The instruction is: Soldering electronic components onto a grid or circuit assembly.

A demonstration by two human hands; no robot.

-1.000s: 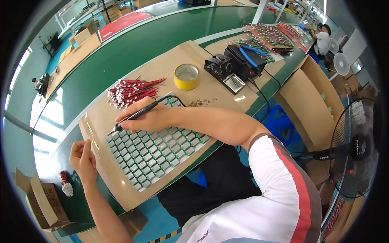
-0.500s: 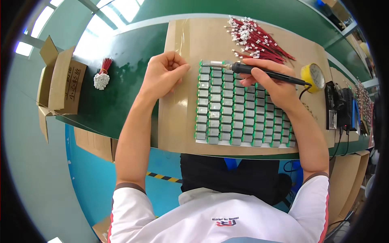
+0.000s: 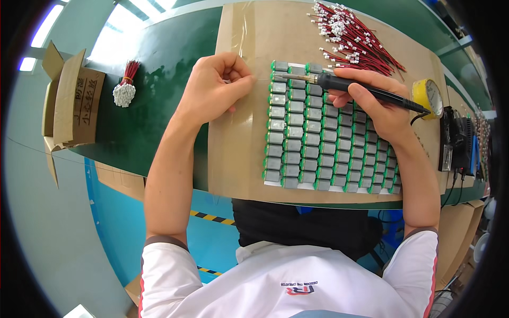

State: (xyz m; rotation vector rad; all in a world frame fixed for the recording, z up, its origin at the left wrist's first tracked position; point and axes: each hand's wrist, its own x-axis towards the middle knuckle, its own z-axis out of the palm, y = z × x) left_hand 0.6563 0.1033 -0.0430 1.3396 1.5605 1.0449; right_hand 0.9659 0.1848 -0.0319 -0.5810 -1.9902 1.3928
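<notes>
In my right hand (image 3: 374,98) is a black soldering iron (image 3: 366,93), gripped like a pen. Its metal tip points left, over the far left end of a grid of small grey blocks with green edges (image 3: 294,132), set out in close columns on a white sheet. My left hand (image 3: 220,82) is closed in a pinch just left of that grid. A faint thin strand, looking like solder wire (image 3: 262,79), runs from its fingertips toward the iron's tip. The spot under the tip is too small to make out.
Loose red wires with white connectors (image 3: 355,40) lie beyond the grid. A yellow tape roll (image 3: 427,99) and a black device (image 3: 458,140) stand at the right. On the left are a tied wire bundle (image 3: 126,87) and an open cardboard box (image 3: 77,106). Cardboard (image 3: 228,153) covers the green table.
The whole view has shifted. Against the grid, the iron's tip sits slightly nearer to me at the left column. Both hands keep their grips.
</notes>
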